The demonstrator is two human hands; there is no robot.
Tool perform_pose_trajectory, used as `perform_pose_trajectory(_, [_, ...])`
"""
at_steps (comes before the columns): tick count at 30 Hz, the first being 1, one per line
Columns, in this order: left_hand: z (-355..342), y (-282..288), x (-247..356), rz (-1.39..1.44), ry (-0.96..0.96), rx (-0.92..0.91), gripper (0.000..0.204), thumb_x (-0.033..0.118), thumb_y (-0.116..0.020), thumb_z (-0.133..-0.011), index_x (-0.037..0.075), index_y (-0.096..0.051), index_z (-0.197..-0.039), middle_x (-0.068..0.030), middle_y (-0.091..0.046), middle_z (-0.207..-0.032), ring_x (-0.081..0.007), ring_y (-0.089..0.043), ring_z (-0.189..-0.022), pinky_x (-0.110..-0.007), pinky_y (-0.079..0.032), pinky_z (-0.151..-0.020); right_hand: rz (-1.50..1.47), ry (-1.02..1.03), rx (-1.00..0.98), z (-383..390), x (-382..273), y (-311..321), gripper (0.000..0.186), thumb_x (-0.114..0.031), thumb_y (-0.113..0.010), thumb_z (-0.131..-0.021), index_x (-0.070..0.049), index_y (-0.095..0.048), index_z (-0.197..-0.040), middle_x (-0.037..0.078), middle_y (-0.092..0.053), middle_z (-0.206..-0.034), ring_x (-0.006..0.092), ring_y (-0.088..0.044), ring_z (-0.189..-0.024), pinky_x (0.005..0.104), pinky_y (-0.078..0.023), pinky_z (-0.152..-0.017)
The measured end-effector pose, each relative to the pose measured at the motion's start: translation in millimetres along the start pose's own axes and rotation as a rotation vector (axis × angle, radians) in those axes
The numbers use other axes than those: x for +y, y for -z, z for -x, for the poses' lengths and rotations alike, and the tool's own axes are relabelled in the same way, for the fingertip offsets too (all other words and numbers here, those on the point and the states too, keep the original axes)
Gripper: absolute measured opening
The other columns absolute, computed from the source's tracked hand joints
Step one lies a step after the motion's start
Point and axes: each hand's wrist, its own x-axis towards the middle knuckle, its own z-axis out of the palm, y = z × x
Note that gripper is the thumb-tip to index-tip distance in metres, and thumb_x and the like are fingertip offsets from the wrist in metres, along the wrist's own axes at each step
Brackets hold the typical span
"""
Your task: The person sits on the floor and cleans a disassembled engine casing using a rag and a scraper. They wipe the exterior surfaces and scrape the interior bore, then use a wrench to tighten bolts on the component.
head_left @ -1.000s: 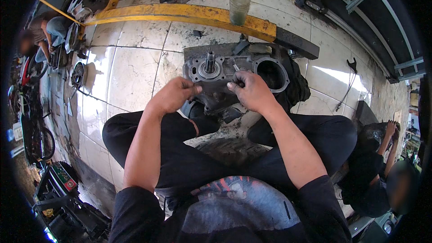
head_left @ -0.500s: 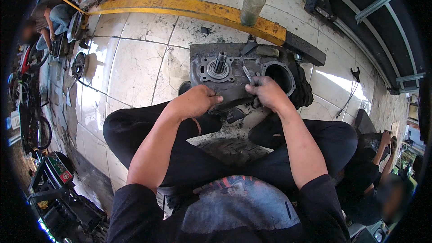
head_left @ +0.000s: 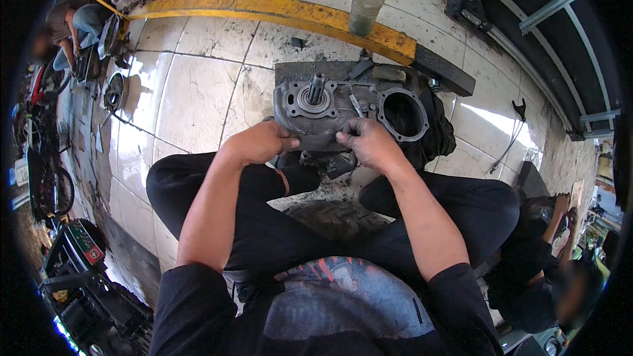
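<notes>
A grimy gearbox casing [head_left: 339, 95] lies on the floor before me, near my shins. On its left a splined shaft [head_left: 317, 87] stands up through a bearing in a bolted flange. Its right side has a large round opening [head_left: 403, 115]. At the near edge, my left hand [head_left: 258, 142] and my right hand [head_left: 369, 144] are closed, thumbs toward each other. Between them runs a dark flat strip [head_left: 318, 142]; whether it is separate from the casing is hard to tell. A thin pale metal piece [head_left: 357, 106] lies on the casing just beyond my right hand.
A yellow steel beam [head_left: 250, 6] crosses beyond the casing, with a black-capped bottle [head_left: 366, 5] standing at it. A dark forked tool [head_left: 519, 111] lies on the tiles at right. One person sits far left, another at lower right. Machine parts stand along the left.
Both my hands have shifted left along the near edge of the casing, keeping about the same gap. The casing appears slightly further left in view.
</notes>
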Motion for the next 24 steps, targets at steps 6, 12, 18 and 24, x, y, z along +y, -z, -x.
perform_pose_trajectory(6, [-4, 1, 16, -0.063, -0.009, 0.016, 0.047, 0.046, -0.067, -0.097, 0.002, -0.076, -0.112, -0.0171, -0.074, -0.09, -0.029, -0.068, -0.086, -0.042, -0.051, -0.084, 0.013, -0.042, 0.042, -4, 10, 1, 0.034, -0.031, -0.072, -0.093, 0.001, -0.072, -0.106, 0.026, -0.072, -0.105, 0.0415, -0.069, -0.102, 0.047, -0.052, -0.088])
perform_pose_trajectory(12, [-15, -29, 14, -0.229, -0.102, 0.24, 0.048, 0.047, -0.062, -0.098, 0.001, -0.075, -0.105, -0.0205, -0.074, -0.1, -0.0379, -0.07, -0.099, -0.048, -0.053, -0.089, 0.179, 0.073, 0.245, 2, 8, 11, 0.03, -0.028, -0.074, -0.09, -0.001, -0.072, -0.103, 0.025, -0.071, -0.1, 0.0424, -0.068, -0.098, 0.0473, -0.052, -0.085])
perform_pose_trajectory(18, [17, -40, 26, -0.46, 0.006, 0.123, 0.041, 0.047, -0.065, -0.095, 0.008, -0.077, -0.102, -0.0169, -0.074, -0.104, -0.0385, -0.069, -0.104, -0.05, -0.053, -0.089, 0.193, 0.021, -0.081, 33, 3, 17, 0.031, -0.027, -0.077, -0.088, 0.0, -0.071, -0.101, 0.025, -0.071, -0.095, 0.0414, -0.069, -0.091, 0.0451, -0.052, -0.081])
perform_pose_trajectory(24, [48, -15, 11, -0.454, 0.014, 0.058, 0.035, 0.042, -0.073, -0.091, 0.008, -0.079, -0.097, -0.0173, -0.075, -0.091, -0.0383, -0.071, -0.096, -0.05, -0.053, -0.086, 0.122, -0.111, -0.276, 48, -11, -27, 0.037, -0.033, -0.08, -0.087, 0.0, -0.072, -0.103, 0.021, -0.074, -0.091, 0.036, -0.071, -0.087, 0.0439, -0.052, -0.08])
